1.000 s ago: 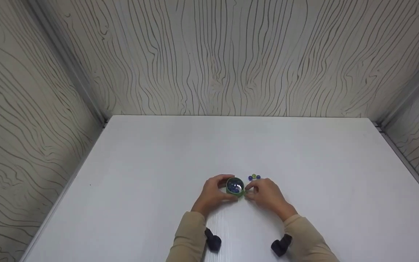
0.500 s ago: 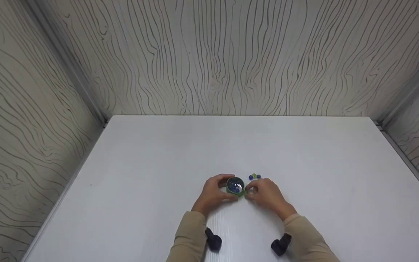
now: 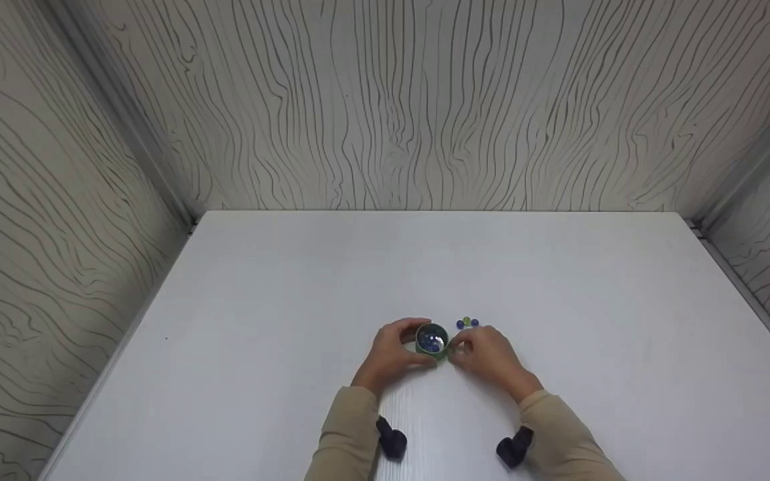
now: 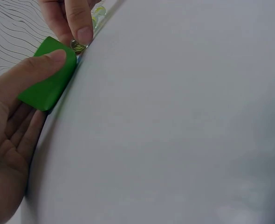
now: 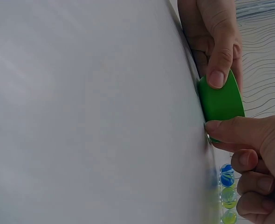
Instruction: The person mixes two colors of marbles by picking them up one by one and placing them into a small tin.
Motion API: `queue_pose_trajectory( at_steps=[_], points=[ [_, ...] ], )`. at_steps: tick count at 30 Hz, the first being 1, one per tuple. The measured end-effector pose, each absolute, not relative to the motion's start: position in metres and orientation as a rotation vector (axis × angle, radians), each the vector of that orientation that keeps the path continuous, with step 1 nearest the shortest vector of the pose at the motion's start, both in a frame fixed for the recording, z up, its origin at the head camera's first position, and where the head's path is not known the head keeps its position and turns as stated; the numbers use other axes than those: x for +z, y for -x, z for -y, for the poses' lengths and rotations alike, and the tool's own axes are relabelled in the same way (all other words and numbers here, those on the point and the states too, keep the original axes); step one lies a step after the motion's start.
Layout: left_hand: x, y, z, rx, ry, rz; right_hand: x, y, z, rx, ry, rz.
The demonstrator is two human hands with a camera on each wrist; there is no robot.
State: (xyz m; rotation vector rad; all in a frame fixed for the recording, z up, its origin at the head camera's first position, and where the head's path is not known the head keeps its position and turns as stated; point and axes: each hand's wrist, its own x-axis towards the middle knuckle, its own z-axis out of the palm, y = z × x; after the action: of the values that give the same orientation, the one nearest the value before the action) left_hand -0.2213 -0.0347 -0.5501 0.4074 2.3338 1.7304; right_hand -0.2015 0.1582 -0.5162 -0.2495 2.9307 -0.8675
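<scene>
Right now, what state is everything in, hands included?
Green cup: upright, uncovered, with marbles inside
Loose marbles: three, grouped on the table
Single marble: at the right fingertips, beside the cup
Left hand: curled round the cup
Right hand: pinching the single marble

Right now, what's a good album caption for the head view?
Left hand holding a green cup of marbles, right hand beside it, three loose marbles just beyond.

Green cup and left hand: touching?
Touching. The left wrist view shows the left hand with its thumb lying against the side of the green cup, no gap between.
</scene>
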Motion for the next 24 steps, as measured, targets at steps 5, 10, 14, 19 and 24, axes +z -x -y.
queue_pose_trajectory(
  at_steps=[5,10,14,19,24],
  points=[
    [-0.5496,0.2213,0.0345,1.715,-0.392,-2.345,-0.5173,0.2029,-0.1589,-0.863,0.254,-2.944],
    [-0.5479,0.2206,0.0341,1.724,-0.378,-2.336,-0.5164,0.2025,-0.1602,-0.871,0.257,-2.949],
    [-0.5485,0.2208,0.0336,1.724,-0.391,-2.341,-0.5162,0.2024,-0.1612,-0.875,0.247,-2.947],
    [-0.5494,0.2206,0.0337,1.715,-0.389,-2.346,-0.5145,0.2019,-0.1620,-0.885,0.263,-2.948],
    [-0.5480,0.2193,0.0346,1.704,-0.379,-2.350,-0.5123,0.2010,-0.1629,-0.892,0.295,-2.954]
  ],
)
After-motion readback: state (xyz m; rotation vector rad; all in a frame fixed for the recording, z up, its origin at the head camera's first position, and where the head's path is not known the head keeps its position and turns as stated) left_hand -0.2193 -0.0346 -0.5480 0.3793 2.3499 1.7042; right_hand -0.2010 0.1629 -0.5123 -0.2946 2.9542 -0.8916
